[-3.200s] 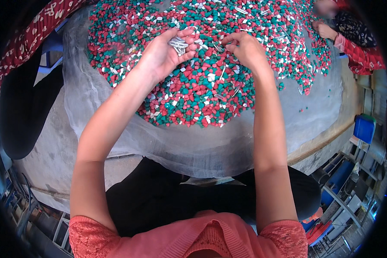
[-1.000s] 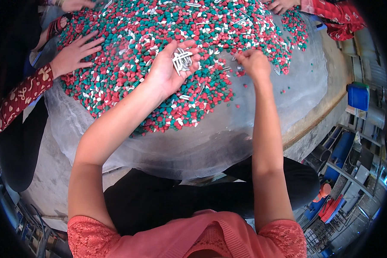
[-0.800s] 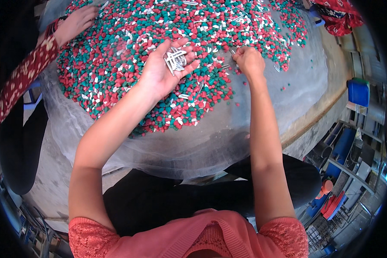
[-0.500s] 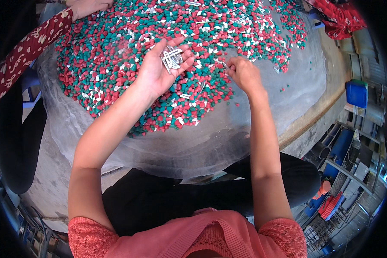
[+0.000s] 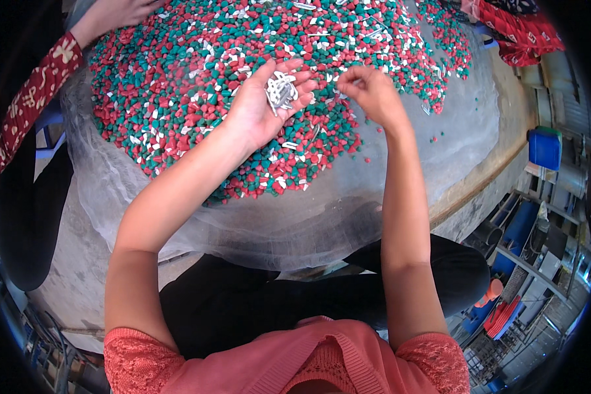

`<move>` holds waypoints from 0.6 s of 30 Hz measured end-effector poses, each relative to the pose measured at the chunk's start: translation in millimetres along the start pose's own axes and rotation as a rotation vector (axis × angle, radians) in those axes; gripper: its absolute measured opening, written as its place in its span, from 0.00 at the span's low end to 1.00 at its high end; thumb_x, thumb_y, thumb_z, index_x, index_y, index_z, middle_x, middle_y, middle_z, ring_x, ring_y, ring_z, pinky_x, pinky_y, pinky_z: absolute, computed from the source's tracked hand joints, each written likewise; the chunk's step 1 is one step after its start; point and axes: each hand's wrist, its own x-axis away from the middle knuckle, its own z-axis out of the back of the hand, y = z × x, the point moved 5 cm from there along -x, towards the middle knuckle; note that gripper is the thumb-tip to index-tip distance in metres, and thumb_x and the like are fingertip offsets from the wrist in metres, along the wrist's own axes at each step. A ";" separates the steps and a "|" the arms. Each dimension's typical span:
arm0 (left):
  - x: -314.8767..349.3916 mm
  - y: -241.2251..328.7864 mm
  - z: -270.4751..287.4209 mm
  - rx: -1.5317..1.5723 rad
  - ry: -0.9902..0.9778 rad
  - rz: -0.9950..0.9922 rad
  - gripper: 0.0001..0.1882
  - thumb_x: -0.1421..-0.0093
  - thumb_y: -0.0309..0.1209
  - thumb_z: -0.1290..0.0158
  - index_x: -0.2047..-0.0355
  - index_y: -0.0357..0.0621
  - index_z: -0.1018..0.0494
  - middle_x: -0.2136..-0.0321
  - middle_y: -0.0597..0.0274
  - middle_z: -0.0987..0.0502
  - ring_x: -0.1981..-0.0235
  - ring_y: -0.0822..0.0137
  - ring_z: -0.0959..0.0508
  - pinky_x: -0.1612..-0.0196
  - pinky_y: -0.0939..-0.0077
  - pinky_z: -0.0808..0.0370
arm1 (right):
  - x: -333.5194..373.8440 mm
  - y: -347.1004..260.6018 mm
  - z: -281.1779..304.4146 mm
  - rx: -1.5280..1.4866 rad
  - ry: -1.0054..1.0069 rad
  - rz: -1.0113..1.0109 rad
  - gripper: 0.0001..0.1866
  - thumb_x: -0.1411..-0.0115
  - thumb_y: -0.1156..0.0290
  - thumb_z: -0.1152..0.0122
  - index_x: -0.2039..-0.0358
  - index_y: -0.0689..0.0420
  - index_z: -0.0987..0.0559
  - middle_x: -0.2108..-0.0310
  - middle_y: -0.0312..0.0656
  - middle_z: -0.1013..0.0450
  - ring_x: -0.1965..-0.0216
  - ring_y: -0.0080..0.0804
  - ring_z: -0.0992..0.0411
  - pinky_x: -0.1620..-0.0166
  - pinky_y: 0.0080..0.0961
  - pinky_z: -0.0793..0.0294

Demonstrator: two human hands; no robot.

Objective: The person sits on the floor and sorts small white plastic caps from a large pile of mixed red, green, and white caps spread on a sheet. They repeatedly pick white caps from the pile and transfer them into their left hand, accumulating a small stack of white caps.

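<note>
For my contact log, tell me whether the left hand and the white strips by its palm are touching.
Touching. The head view shows the left hand palm up, with the strips resting on it.

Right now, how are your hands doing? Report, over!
Left hand palm up, cupping white pieces. Right hand curled over the colourful pile, contents unclear. Another person's hand at the pile's far left.

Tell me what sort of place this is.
Probably a workshop: a heap of red, green and white pieces lies on mesh sheeting, a co-worker's hand is at its edge, and metal frames stand nearby.
</note>
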 end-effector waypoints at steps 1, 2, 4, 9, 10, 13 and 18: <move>0.4 3.5 3.3 -0.010 0.020 -0.010 0.21 0.35 0.39 0.66 0.51 0.34 0.38 0.59 0.50 0.30 0.59 0.59 0.27 0.58 0.69 0.25 | 3.7 9.3 -7.3 0.041 -0.050 -0.020 0.06 0.52 0.72 0.39 0.72 0.59 0.22 0.79 0.37 0.27 0.77 0.22 0.31 0.70 0.21 0.31; 1.7 7.2 6.8 0.019 -0.022 -0.008 0.20 0.36 0.38 0.65 0.52 0.34 0.38 0.62 0.51 0.30 0.62 0.61 0.26 0.63 0.72 0.24 | 10.1 14.0 -15.9 0.079 -0.103 -0.040 0.06 0.52 0.72 0.39 0.73 0.58 0.22 0.79 0.38 0.26 0.77 0.23 0.30 0.70 0.22 0.31; 2.1 13.5 12.2 0.038 -0.001 -0.033 0.20 0.36 0.37 0.65 0.52 0.34 0.38 0.62 0.51 0.30 0.63 0.60 0.27 0.63 0.72 0.24 | 21.3 25.2 -20.6 0.247 -0.029 -0.091 0.06 0.53 0.69 0.39 0.74 0.56 0.21 0.77 0.40 0.25 0.74 0.31 0.26 0.68 0.28 0.29; 2.3 24.2 18.0 0.064 0.001 -0.085 0.19 0.35 0.37 0.66 0.54 0.33 0.38 0.63 0.50 0.30 0.63 0.60 0.27 0.63 0.71 0.24 | 21.0 22.8 -15.2 0.393 -0.010 -0.317 0.10 0.55 0.63 0.37 0.74 0.55 0.20 0.76 0.41 0.24 0.71 0.36 0.26 0.66 0.32 0.29; 3.6 25.7 16.0 0.075 -0.001 -0.084 0.19 0.35 0.36 0.66 0.54 0.33 0.37 0.63 0.50 0.30 0.62 0.60 0.28 0.63 0.71 0.25 | 19.6 20.3 -18.4 0.408 -0.031 -0.330 0.11 0.55 0.62 0.36 0.73 0.55 0.20 0.76 0.40 0.24 0.71 0.36 0.26 0.66 0.33 0.29; 5.1 27.9 8.9 0.039 -0.025 -0.106 0.18 0.35 0.36 0.66 0.54 0.33 0.37 0.63 0.50 0.30 0.62 0.60 0.28 0.62 0.71 0.25 | 15.1 21.6 -29.8 0.433 -0.049 -0.368 0.12 0.55 0.59 0.37 0.72 0.51 0.20 0.73 0.45 0.25 0.67 0.42 0.26 0.63 0.37 0.28; 9.5 33.9 13.8 0.059 -0.047 -0.125 0.19 0.36 0.36 0.64 0.52 0.33 0.38 0.63 0.50 0.30 0.62 0.60 0.28 0.62 0.71 0.25 | 35.3 17.9 -29.3 0.166 0.002 -0.372 0.14 0.57 0.61 0.35 0.70 0.55 0.21 0.75 0.43 0.25 0.71 0.38 0.25 0.65 0.33 0.27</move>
